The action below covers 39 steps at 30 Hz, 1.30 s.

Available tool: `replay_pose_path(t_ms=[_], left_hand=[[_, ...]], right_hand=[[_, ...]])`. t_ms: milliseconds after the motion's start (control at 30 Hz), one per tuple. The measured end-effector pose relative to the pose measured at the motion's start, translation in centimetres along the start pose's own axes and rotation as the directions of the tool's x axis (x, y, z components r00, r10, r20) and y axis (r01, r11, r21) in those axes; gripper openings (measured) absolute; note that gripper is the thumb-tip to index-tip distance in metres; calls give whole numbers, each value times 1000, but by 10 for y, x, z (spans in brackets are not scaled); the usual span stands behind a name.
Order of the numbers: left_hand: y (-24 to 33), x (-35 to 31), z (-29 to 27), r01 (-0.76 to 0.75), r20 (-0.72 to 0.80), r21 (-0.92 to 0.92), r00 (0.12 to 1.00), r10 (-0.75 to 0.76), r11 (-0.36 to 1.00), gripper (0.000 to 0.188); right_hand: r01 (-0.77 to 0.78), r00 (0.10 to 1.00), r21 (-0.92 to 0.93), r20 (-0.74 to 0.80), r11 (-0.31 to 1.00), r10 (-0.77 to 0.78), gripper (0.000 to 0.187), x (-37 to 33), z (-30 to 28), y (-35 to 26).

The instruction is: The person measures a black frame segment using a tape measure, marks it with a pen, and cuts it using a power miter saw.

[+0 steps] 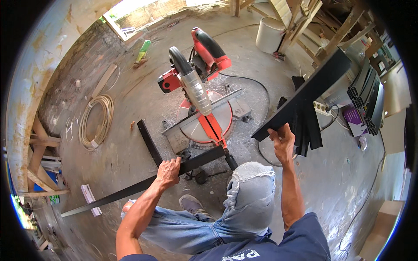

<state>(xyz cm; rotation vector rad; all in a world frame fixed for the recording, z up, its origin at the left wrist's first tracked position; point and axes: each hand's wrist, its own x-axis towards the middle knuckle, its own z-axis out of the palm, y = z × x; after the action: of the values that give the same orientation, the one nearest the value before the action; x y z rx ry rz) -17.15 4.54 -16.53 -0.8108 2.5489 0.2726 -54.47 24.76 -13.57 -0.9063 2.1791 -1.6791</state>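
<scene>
My left hand [168,173] is closed around a long black metal profile [201,160], which slants from the floor at the far left up to the near edge of the miter saw [198,92]. In my right hand [284,141] is another black profile [307,93], gripped near its lower end between thumb and fingers. It tilts up to the right, well off the saw. The saw is red and black with a silver blade guard, and its head stands above the round base and fence. A shorter black profile [149,141] lies on the floor left of the saw.
A coiled cable [96,122] lies at the left. Several black profiles [368,98] are stacked on the right beside a purple box [355,121] and a power strip [321,108]. A white bucket [269,35] stands at the back. The saw's black cord [266,91] curves across the floor.
</scene>
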Motion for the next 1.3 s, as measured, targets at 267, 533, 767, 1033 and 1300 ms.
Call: replay_pose_path(t_ms=[267,533,767,1033,1300], left_hand=[[35,-24,17,-190,286,-110,934,215,975,49],[28,-23,21,-190,322,-225,911,257,955,71],[-4,-5,-54,-182,-158,-792,983,92,583,99],[25,-23,-138,-805,-773,-591,583,-250,-50,83],[-45,-56,-133,-724,-523,-690,524,-672,-27,28]], right_hand=[[42,999,-71,2,997,-42,26,7,3,-2],[58,976,44,208,997,-66,25,8,14,-41],[205,795,96,564,974,-223,31,13,23,-74],[469,212,325,861,821,-462,33,6,148,-87],[546,-146,329,943,770,-300,61,-33,245,10]])
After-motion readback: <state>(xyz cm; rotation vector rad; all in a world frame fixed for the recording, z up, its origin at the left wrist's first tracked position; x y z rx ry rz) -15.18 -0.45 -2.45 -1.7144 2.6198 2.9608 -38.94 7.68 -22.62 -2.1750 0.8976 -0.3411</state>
